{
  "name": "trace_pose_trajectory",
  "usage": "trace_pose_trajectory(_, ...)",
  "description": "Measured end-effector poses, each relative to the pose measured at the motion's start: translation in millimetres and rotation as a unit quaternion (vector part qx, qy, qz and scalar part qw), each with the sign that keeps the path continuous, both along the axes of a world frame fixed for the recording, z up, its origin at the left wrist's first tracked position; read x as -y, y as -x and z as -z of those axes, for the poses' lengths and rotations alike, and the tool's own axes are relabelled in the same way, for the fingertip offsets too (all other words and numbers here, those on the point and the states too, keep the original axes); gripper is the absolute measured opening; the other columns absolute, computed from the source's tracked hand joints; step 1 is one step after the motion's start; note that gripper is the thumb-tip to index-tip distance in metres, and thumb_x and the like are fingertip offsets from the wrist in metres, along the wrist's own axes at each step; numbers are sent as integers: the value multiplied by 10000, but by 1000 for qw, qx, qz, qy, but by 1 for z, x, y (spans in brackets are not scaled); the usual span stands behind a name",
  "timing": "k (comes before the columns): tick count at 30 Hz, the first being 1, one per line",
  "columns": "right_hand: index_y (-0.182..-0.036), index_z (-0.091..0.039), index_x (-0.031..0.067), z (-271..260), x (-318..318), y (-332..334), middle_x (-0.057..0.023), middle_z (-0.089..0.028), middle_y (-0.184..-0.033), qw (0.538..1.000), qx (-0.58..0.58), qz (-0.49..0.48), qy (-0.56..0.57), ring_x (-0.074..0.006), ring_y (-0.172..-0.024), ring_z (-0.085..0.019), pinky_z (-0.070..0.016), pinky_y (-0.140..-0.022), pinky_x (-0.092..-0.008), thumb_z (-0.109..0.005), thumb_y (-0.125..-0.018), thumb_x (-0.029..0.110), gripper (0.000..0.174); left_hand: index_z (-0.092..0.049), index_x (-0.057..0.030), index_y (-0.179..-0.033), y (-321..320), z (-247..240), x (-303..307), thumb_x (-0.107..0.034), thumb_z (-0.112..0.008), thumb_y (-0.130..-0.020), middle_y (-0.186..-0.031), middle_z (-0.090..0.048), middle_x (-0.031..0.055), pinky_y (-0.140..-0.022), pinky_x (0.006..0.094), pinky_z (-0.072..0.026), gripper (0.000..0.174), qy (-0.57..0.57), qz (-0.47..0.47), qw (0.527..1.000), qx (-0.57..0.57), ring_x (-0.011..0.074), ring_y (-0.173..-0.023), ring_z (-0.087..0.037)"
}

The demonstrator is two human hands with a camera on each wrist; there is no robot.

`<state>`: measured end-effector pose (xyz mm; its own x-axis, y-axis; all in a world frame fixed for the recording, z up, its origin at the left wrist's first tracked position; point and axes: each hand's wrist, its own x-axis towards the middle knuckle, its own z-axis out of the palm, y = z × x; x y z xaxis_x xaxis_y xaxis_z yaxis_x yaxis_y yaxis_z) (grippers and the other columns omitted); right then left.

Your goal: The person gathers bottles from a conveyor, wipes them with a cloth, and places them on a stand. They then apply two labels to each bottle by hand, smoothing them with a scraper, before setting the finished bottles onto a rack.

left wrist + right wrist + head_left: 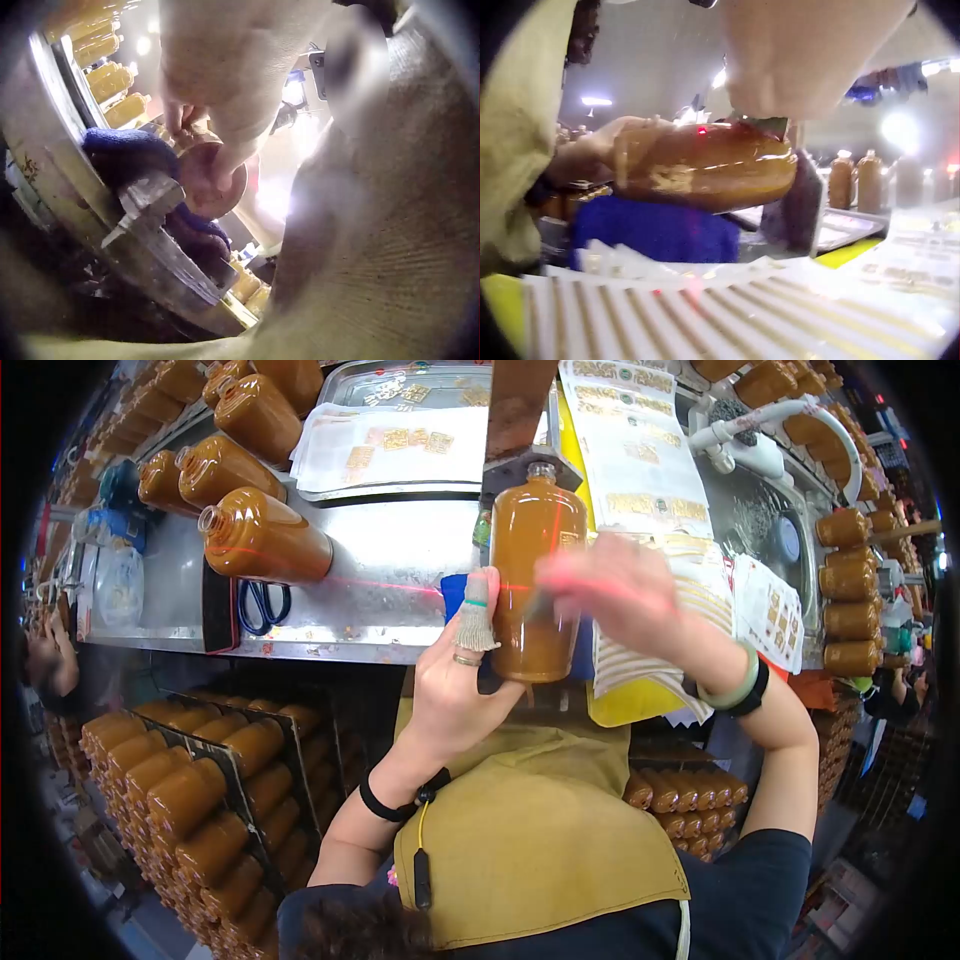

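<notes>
A glossy brown bottle lies with its neck away from the person; its round base faces the left wrist camera. The left hand grips it near the base, thumb at the bottom and sheathed finger along the left side. Over the bottle's right side, the right hand is motion-blurred and holds a small dark green flat piece against the upper surface. A gold mark shows on the bottle's side. Blue cloth lies below the bottle. The right fingertips are too blurred to see clearly.
Sheets with gold prints and layered strips lie right of the bottle. A metal stand is by its neck end. More brown bottles, blue scissors and a tray are at left; a sink is at right.
</notes>
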<state>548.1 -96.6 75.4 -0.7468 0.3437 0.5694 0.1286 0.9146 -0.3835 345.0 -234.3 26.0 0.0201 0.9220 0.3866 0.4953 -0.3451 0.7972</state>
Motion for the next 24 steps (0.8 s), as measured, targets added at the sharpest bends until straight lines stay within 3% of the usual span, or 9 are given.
trace_pose_trajectory(5, -992, -752, 131, -8, -51, -3, -4, -759, -1033, 959, -42, 173, -219, -211, -829, -684, -532, -694, -334, -777, -769, 85, 229, -320, 89, -1574, 4, 4, 1, -22, -851, -766, -1552, -462, 303, -1081, 429, -505, 974, 44, 19, 999, 3, 424, -1363, -557)
trace_pose_trajectory(7, -994, -759, 154, 7, -32, -7, 42, -736, -1055, 978, -30, -18, -205, -174, -850, -681, -525, -700, -318, -765, -781, 99, 220, -320, 85, -1575, 7, 7, 3, -28, -838, -787, -1575, -429, 304, -1090, 433, -495, 950, 89, 28, 995, 36, 430, -1379, -538)
trace_pose_trajectory(9, -1141, -758, 222, 13, 9, -2, 73, -665, -1048, 968, -52, -74, -234, -140, -843, -668, -532, -700, -304, -700, -836, 118, 327, -319, 76, -1579, 10, 8, 0, -32, -837, -788, -1578, -426, 303, -1090, 423, -495, 951, 95, 36, 995, 10, 427, -1376, -543)
trace_pose_trajectory(11, -1122, -738, 168, 4, 21, -2, 13, -737, -1037, 980, -13, -124, -155, -154, -817, -660, -527, -628, -288, -718, -834, 87, 300, -325, 74, -1577, 11, 8, 1, -28, -832, -790, -1581, -419, 307, -1090, 419, -496, 942, 114, 48, 992, 27, 422, -1375, -546)
trace_pose_trajectory(13, -1112, -723, 135, 1, -3, 8, 4, -726, -976, 994, 17, 9, -107, -185, -752, -625, -506, -580, -324, -722, -821, 63, 300, -330, 71, -1576, 12, 12, 2, -24, -827, -792, -1585, -412, 311, -1089, 415, -496, 933, 137, 56, 988, 42, 416, -1375, -549)
trace_pose_trajectory(15, -1085, -711, 99, -9, -47, 15, -30, -700, -897, 976, -43, 135, -166, -232, -718, -592, -498, -623, -370, -768, -782, 70, 309, -162, 29, -1643, 13, 18, -1, -39, -814, -822, -1470, -580, 254, -1094, 379, -483, 1051, 75, 50, 996, -7, 304, -1343, -603)
trace_pose_trajectory(17, -1070, -707, 90, -28, -67, 13, -29, -694, -887, 959, -17, 149, -240, -234, -751, -604, -502, -665, -363, -769, -784, 47, 295, -143, 24, -1646, 12, 12, 1, -19, -804, -817, -1479, -570, 261, -1118, 389, -468, 1061, 90, 46, 995, -9, 316, -1357, -589)
trace_pose_trajectory(21, -1086, -714, 103, -21, -5, 34, -28, -672, -851, 995, 22, 5, -92, -235, -813, -628, -521, -712, -365, -776, -821, 115, 272, -117, 19, -1649, 8, 10, 2, -8, -819, -794, -1500, -552, 259, -1126, 402, -468, 1106, 57, 31, 998, -2, 320, -1353, -594)
trace_pose_trajectory(24, -1087, -718, 140, -22, -24, 31, -15, -649, -830, 993, 62, 80, -55, -227, -832, -637, -525, -715, -367, -759, -805, 131, 286, -128, 30, -1644, 3, 4, 1, -2, -818, -788, -1500, -558, 245, -1110, 394, -481, 1100, 33, 16, 999, -8, 324, -1342, -603)
